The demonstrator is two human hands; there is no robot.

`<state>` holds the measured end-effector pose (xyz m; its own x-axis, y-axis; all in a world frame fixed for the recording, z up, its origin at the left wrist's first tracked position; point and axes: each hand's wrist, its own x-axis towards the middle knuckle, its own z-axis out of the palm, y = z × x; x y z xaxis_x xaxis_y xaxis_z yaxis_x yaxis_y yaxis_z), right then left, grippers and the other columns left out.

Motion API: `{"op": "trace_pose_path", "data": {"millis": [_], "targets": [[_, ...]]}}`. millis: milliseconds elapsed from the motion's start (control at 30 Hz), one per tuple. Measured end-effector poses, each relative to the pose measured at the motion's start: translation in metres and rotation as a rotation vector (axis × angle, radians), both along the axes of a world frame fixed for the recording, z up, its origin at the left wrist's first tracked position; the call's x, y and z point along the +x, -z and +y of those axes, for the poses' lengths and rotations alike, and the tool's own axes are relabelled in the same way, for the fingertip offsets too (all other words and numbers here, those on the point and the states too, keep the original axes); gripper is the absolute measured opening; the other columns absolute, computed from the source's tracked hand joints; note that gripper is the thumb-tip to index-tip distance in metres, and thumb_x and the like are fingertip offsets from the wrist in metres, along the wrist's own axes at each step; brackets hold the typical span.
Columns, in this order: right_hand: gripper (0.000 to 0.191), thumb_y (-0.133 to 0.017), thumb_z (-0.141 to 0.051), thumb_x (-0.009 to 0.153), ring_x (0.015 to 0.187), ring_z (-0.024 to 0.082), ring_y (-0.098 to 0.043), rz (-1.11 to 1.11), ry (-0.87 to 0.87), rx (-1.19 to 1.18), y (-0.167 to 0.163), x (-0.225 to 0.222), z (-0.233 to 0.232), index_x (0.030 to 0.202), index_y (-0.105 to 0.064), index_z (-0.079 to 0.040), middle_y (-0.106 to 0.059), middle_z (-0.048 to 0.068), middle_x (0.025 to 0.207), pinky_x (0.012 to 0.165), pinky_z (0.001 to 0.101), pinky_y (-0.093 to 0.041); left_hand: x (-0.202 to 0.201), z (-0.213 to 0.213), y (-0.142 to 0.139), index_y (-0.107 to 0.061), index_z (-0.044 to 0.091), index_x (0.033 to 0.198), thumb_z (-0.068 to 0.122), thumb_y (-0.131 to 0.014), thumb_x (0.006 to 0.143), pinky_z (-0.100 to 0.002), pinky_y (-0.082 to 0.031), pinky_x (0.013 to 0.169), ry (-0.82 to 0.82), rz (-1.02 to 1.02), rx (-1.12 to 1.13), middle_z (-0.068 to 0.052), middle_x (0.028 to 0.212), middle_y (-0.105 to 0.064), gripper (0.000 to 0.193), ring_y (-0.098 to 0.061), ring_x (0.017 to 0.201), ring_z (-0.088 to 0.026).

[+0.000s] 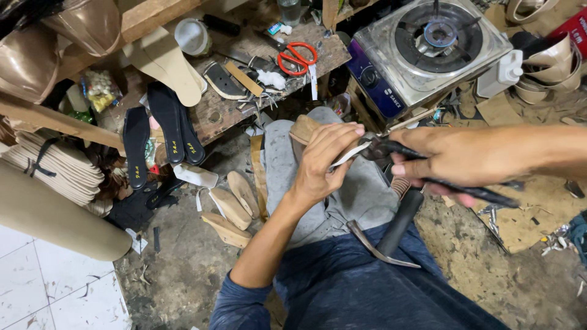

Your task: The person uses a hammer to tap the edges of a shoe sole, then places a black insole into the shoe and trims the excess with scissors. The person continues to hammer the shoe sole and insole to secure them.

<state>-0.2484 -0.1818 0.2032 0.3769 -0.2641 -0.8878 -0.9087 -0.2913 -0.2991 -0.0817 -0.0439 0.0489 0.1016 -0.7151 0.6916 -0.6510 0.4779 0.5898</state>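
My left hand (323,160) grips a tan shoe piece (304,129) resting on my knee, which is covered by grey cloth. My right hand (465,157) is closed around the black handles of pliers (391,150). The plier jaws pinch a pale strip (345,156) at the edge of the shoe piece, right beside my left fingers. A hammer with a black handle and curved metal head (391,235) lies on my lap below both hands.
A wooden bench (220,110) at the back holds red-handled scissors (298,56), black insoles (171,122) and scraps. A single-burner gas stove (428,49) stands at the upper right. Wooden heel pieces (232,208) lie on the dirty floor, stacked soles (55,165) at left.
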Motion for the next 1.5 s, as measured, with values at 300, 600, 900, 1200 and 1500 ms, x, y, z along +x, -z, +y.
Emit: {"op": "trace_pose_path", "data": {"millis": [300,600,900,1200,1500], "targets": [[0.031,-0.056,-0.038,0.103,0.045,0.021,-0.057,-0.030,-0.045,0.090,-0.031,0.043,-0.027,0.121,-0.048,-0.014,-0.060,0.009,0.070,0.041,0.0390,-0.053,0.014,-0.024,-0.001,-0.061,0.005,0.134,-0.007,-0.072,0.084,-0.041,-0.047,0.114,-0.033,0.084,0.060,-0.012,0.137,-0.066,0.052,-0.063,0.130,-0.032],[0.032,-0.051,-0.040,0.103,0.043,0.021,-0.057,-0.293,-0.012,-0.150,-0.004,0.049,-0.020,0.111,-0.045,-0.010,-0.060,0.010,0.069,0.041,0.0369,-0.049,0.034,-0.044,-0.007,-0.062,0.007,0.134,-0.008,-0.070,0.084,-0.037,-0.049,0.109,-0.141,0.197,0.076,-0.013,0.135,-0.068,0.053,-0.066,0.128,-0.031],[0.027,-0.052,-0.025,0.104,0.060,0.041,-0.063,-0.911,0.021,-0.510,0.054,0.069,0.001,0.111,-0.044,0.000,-0.062,0.020,0.064,0.056,0.0493,-0.047,0.060,-0.064,-0.012,-0.063,0.005,0.133,-0.014,-0.063,0.082,-0.035,-0.048,0.118,-0.169,0.301,0.041,-0.013,0.136,-0.069,0.054,-0.066,0.133,-0.028],[0.025,-0.050,-0.019,0.106,0.067,0.052,-0.060,-1.026,0.094,-0.546,0.098,0.078,0.010,0.110,-0.041,0.003,-0.060,0.030,0.069,0.060,0.0540,-0.044,0.074,-0.060,-0.007,-0.061,0.001,0.136,-0.015,-0.063,0.084,-0.033,-0.047,0.118,-0.104,0.389,0.071,-0.012,0.138,-0.068,0.054,-0.064,0.134,-0.023],[0.022,-0.052,-0.016,0.106,0.076,0.054,-0.061,-1.160,0.126,-0.635,0.137,0.091,0.018,0.110,-0.042,0.003,-0.062,0.031,0.078,0.061,0.0560,-0.045,0.081,-0.062,0.009,-0.064,0.001,0.131,-0.019,-0.061,0.084,-0.035,-0.046,0.121,-0.065,0.414,-0.026,-0.013,0.137,-0.068,0.051,-0.064,0.134,-0.025]]}}
